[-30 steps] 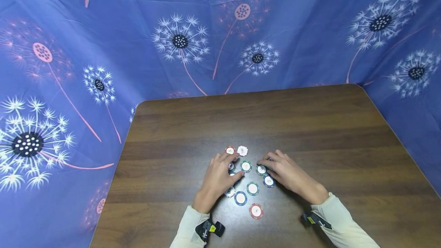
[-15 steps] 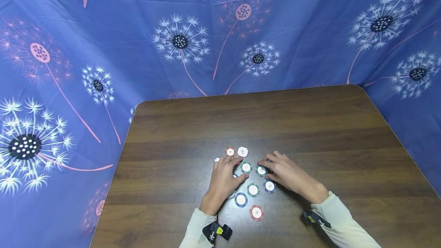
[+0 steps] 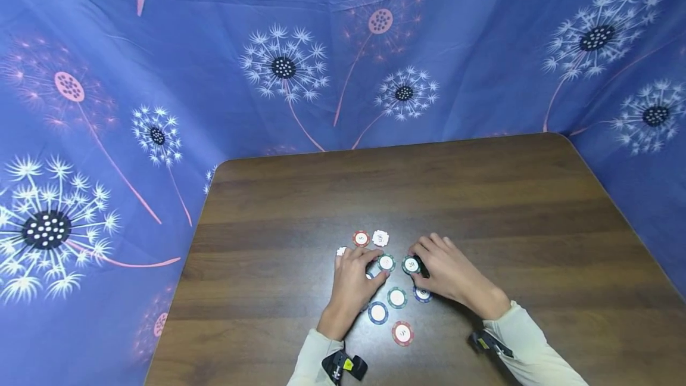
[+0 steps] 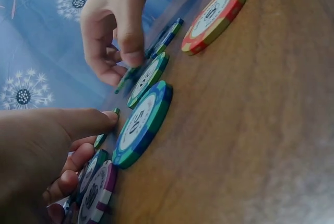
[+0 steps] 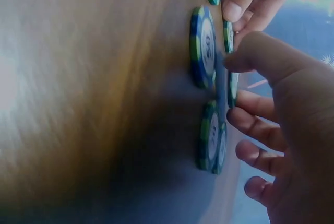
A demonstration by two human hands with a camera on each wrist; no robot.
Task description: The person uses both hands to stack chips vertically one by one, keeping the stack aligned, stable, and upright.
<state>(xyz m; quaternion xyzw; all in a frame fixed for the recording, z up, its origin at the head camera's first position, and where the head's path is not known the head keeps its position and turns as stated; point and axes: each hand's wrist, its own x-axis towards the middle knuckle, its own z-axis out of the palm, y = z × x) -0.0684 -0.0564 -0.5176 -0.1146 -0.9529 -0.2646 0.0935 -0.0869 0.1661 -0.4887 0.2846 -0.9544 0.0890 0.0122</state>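
In the head view, my left hand point(image 3: 352, 282) pinches a green-rimmed poker chip point(image 3: 386, 262) by its edge, thumb and index finger on either side. To its right, my right hand point(image 3: 447, 267) holds another green-rimmed poker chip point(image 3: 411, 264), marked 20, between thumb and fingertips. The right wrist view shows that chip point(image 5: 233, 89) edge-on at the right thumb point(image 5: 241, 59). Further chips lie below the right palm, among them a green one point(image 5: 210, 135). Several chips by the left hand are partly covered, including a purple-and-white one point(image 4: 97, 192) in the left wrist view.
A red chip point(image 3: 361, 238) and a white chip point(image 3: 380, 238) lie beyond the hands on the wooden table point(image 3: 268, 213). Nearer are a green chip point(image 3: 397, 297), a blue chip point(image 3: 377, 313), a red chip point(image 3: 403, 333) and another blue chip point(image 3: 422, 295). A blue dandelion-print cloth point(image 3: 471, 64) hangs behind.
My left hand has moved right, from over the left-hand chips to the green chip, uncovering a white chip at the left. My right fingers have drawn in round their chip. A blue chip slid nearer me.
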